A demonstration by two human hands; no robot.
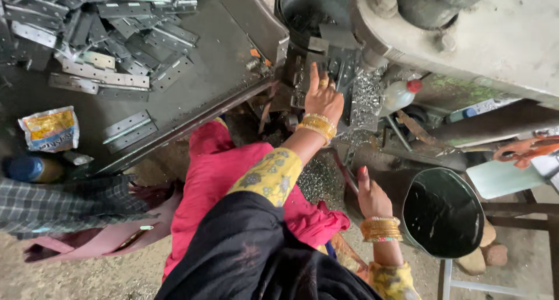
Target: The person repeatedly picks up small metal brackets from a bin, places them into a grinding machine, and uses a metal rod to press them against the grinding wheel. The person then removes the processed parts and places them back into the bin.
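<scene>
My left hand (324, 99) reaches forward onto the die block (326, 55) of a grey press machine (466, 32). Its index finger points up, and the other fingers curl over a small metal piece on the die. I cannot see the underside of that hand. Gold bangles circle both wrists. My right hand (372, 200) hangs lower right beside a black bucket (442, 212), thumb up and fingers curled in, with nothing visible in it. A heap of flat grey hinge plates (110, 32) lies on the dark metal table (204, 73) at the upper left.
Metal chips (367, 96) litter the machine base and the floor near my pink-clad knees. A white bottle with a red cap (402, 93) stands right of the die. A yellow packet (51, 128) and a blue-capped bottle (32, 169) lie at the left. Stones (489, 250) sit by the bucket.
</scene>
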